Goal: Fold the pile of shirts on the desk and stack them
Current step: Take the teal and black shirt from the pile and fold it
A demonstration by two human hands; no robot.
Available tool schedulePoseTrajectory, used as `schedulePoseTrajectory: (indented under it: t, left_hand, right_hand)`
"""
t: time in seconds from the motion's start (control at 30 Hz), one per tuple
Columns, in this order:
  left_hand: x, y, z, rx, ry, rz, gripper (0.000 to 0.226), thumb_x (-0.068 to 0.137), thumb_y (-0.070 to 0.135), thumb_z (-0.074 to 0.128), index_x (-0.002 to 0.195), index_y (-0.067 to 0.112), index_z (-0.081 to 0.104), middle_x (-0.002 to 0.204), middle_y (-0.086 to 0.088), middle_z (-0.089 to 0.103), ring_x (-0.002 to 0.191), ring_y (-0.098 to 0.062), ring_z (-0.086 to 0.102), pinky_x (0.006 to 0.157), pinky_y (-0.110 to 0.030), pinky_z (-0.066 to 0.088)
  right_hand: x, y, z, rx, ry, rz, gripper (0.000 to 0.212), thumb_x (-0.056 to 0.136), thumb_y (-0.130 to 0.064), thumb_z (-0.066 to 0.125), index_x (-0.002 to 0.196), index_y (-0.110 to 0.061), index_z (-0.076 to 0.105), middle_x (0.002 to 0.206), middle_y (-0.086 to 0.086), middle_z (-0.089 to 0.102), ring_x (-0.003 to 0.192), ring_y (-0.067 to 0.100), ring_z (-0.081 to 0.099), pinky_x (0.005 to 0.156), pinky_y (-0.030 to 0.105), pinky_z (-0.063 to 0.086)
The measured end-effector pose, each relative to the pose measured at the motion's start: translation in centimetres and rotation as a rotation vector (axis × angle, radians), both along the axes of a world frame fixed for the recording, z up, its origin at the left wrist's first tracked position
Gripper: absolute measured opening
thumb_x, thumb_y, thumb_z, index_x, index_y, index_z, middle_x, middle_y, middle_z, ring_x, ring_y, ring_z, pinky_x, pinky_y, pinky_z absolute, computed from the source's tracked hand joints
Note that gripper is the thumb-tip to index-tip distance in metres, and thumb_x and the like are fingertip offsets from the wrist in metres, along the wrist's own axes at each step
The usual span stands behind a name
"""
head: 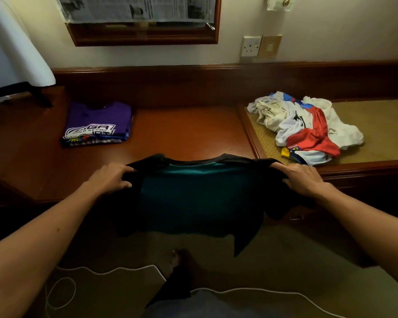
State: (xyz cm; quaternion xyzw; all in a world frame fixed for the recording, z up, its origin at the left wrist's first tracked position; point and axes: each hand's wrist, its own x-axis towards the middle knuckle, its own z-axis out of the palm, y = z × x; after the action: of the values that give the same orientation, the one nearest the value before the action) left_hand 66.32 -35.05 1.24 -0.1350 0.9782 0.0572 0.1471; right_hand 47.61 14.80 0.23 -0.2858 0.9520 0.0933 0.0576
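I've got both hands up in front of me, holding a dark shirt (pixel 198 193) spread out between them. My left hand (pixel 109 179) is clenched round the shirt's left shoulder, fingers curled over the top of the black fabric and thumb tucked underneath. My right hand (pixel 302 180) grips the other shoulder the same way, knuckles up, cloth bunched under the fingers. The shirt has a teal middle panel with black sides and collar; it hangs in the air at the near edge of the desk (pixel 182 129), its lower part dropping below the edge towards the floor, with one black corner trailing lower on the right.

Over on the left side of the desk sits the folded stack (pixel 98 123), a purple shirt with white lettering on top and striped edges showing beneath it. On the right, well apart from the stack, the unfolded pile (pixel 306 127) lies crumpled on a woven mat (pixel 377 125) set into the desk: white, red, blue and a bit of yellow all tangled together.

A lamp shade (pixel 14 42) stands at the far left, and a wall socket (pixel 251 45) sits above the back of the desk. Down below I can see a white cable (pixel 115 270) snaking across the carpet.
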Motion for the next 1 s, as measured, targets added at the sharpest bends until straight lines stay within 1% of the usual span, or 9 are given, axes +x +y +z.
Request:
schedulePoseTrajectory:
  t: [0.1, 0.17, 0.27, 0.37, 0.47, 0.57, 0.77, 0.87, 1.0]
  left_hand:
    - [-1.8, -0.6, 0.9, -0.171, 0.085, 0.036, 0.061, 0.085, 0.033, 0.070, 0.141, 0.035, 0.044, 0.131, -0.015, 0.058, 0.112, -0.040, 0.059, 0.089, -0.044, 0.049]
    - [-3.1, -1.3, 1.8, -0.219, 0.129, 0.048, 0.061, 0.086, 0.032, 0.068, 0.141, 0.035, 0.042, 0.129, -0.018, 0.059, 0.109, -0.042, 0.060, 0.086, -0.045, 0.050]
    - [-6.0, -3.0, 3.2, -0.331, 0.138, 0.027, 0.065, 0.085, 0.039, 0.069, 0.143, 0.037, 0.040, 0.127, -0.017, 0.060, 0.109, -0.040, 0.060, 0.086, -0.045, 0.050]
    - [-9.8, -5.2, 3.7, -0.411, 0.088, -0.061, 0.076, 0.079, 0.053, 0.070, 0.145, 0.041, 0.034, 0.122, -0.013, 0.063, 0.107, -0.035, 0.062, 0.084, -0.044, 0.051]
    - [-14.1, -7.5, 3.2, -0.438, 0.055, -0.116, 0.081, 0.076, 0.057, 0.071, 0.145, 0.045, 0.031, 0.119, -0.009, 0.065, 0.103, -0.033, 0.064, 0.078, -0.040, 0.053]
    - [-18.6, -9.7, 2.8, -0.458, 0.046, -0.111, 0.081, 0.079, 0.058, 0.068, 0.147, 0.049, 0.025, 0.124, -0.007, 0.063, 0.106, -0.032, 0.063, 0.077, -0.039, 0.050]
    - [-27.4, -12.9, 1.4, -0.365, 0.016, -0.120, 0.077, 0.085, 0.050, 0.065, 0.148, 0.052, 0.020, 0.128, -0.008, 0.059, 0.112, -0.029, 0.060, 0.081, -0.038, 0.050]
    - [-30.9, -13.7, 0.7, -0.260, -0.021, -0.129, 0.072, 0.088, 0.043, 0.065, 0.145, 0.052, 0.022, 0.129, -0.007, 0.057, 0.112, -0.028, 0.059, 0.084, -0.039, 0.050]
    - [-34.5, -14.5, -0.5, -0.174, -0.058, -0.092, 0.061, 0.089, 0.043, 0.059, 0.142, 0.053, 0.030, 0.130, -0.006, 0.057, 0.112, -0.028, 0.058, 0.085, -0.041, 0.050]
  right_hand:
    - [-1.7, -0.3, 0.2, -0.068, 0.090, -0.015, 0.059, 0.090, -0.022, 0.052, 0.142, -0.041, 0.033, 0.103, 0.014, 0.063, 0.087, 0.037, 0.065, 0.069, 0.043, 0.051]
    - [-3.7, -0.5, 0.8, -0.136, 0.120, 0.024, 0.060, 0.088, -0.016, 0.056, 0.141, -0.036, 0.038, 0.096, 0.019, 0.061, 0.079, 0.040, 0.064, 0.061, 0.043, 0.049]
    - [-7.6, -0.6, 2.5, -0.047, 0.189, 0.038, 0.063, 0.092, -0.023, 0.059, 0.148, -0.036, 0.032, 0.098, 0.015, 0.058, 0.072, 0.033, 0.063, 0.055, 0.036, 0.046]
    - [-11.6, -1.6, 3.8, 0.126, 0.193, 0.045, 0.068, 0.095, -0.035, 0.055, 0.150, -0.043, 0.017, 0.101, 0.010, 0.058, 0.078, 0.026, 0.064, 0.058, 0.033, 0.047]
    - [-16.3, -3.9, 4.5, 0.187, 0.211, 0.023, 0.069, 0.096, -0.031, 0.050, 0.149, -0.047, 0.010, 0.101, 0.006, 0.058, 0.080, 0.025, 0.064, 0.059, 0.033, 0.044]
    - [-20.3, -6.5, 4.8, 0.198, 0.196, -0.008, 0.069, 0.096, -0.024, 0.045, 0.149, -0.049, 0.008, 0.104, 0.005, 0.058, 0.085, 0.026, 0.063, 0.060, 0.033, 0.042]
    - [-27.3, -10.6, 4.7, 0.235, 0.124, -0.072, 0.072, 0.089, -0.025, 0.048, 0.147, -0.050, 0.015, 0.121, 0.005, 0.063, 0.100, 0.028, 0.064, 0.062, 0.032, 0.041]
    - [-29.8, -12.8, 4.0, 0.116, -0.002, -0.123, 0.064, 0.085, -0.036, 0.053, 0.144, -0.049, 0.030, 0.125, 0.008, 0.063, 0.106, 0.031, 0.062, 0.074, 0.035, 0.049]
    - [-32.8, -14.8, 1.3, -0.251, -0.062, -0.247, 0.055, 0.087, -0.060, 0.053, 0.137, -0.038, 0.050, 0.128, 0.009, 0.064, 0.113, 0.032, 0.060, 0.085, 0.038, 0.049]
